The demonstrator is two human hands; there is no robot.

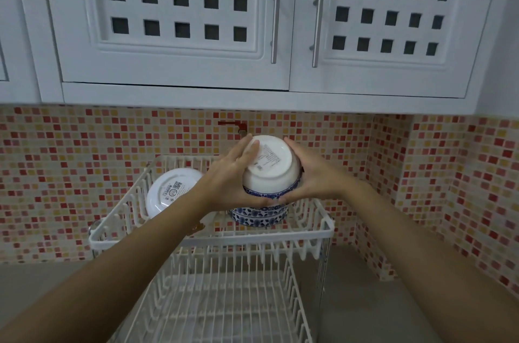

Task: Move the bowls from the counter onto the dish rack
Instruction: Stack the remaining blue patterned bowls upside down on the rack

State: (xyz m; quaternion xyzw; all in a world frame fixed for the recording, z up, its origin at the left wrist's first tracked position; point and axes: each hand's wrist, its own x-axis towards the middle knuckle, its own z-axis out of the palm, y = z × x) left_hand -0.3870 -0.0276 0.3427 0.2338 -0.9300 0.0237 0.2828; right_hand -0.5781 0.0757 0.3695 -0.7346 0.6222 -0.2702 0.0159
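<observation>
Both hands hold a white bowl (pixel 271 167) with a blue patterned rim, turned upside down with its labelled base facing me. My left hand (pixel 234 176) grips its left side and my right hand (pixel 310 176) its right side. The bowl is above the upper tier of a white wire dish rack (pixel 213 238). Directly beneath it, a blue-and-white patterned bowl (pixel 259 216) sits upside down on that tier; whether the two touch I cannot tell. A white bowl (pixel 171 191) leans tilted at the tier's left, base towards me.
The rack's lower tier (pixel 224 300) stretches towards me with nothing on it. White cabinets (pixel 174 33) with bar handles hang overhead. A mosaic tile wall (pixel 84 174) stands behind and to the right. Grey counter (pixel 365 300) lies beside the rack.
</observation>
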